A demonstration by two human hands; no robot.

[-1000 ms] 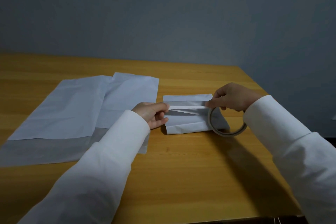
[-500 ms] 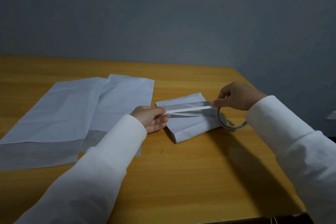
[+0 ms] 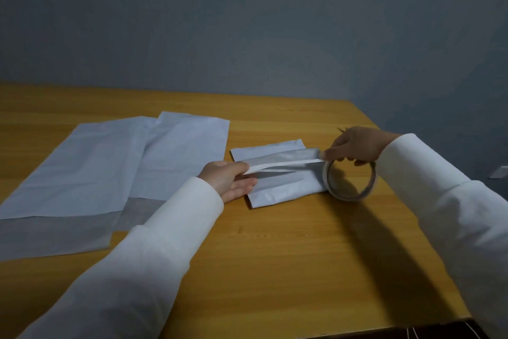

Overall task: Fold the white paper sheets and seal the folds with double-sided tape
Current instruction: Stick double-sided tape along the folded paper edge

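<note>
Lying on the table are two flat sheets at 9 o'clock and one folded sheet at centre, plus one tape roll. Left hand is pinching the strip end at the folded sheet's 9 o'clock. Right hand is pinching strip and roll at its 3 o'clock.

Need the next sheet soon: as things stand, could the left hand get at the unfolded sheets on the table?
Probably not yet. The left hand pinches the end of the tape strip drawn from the roll over the folded paper. The flat sheets lie beside it, nothing between, so releasing the strip should free it.
</note>
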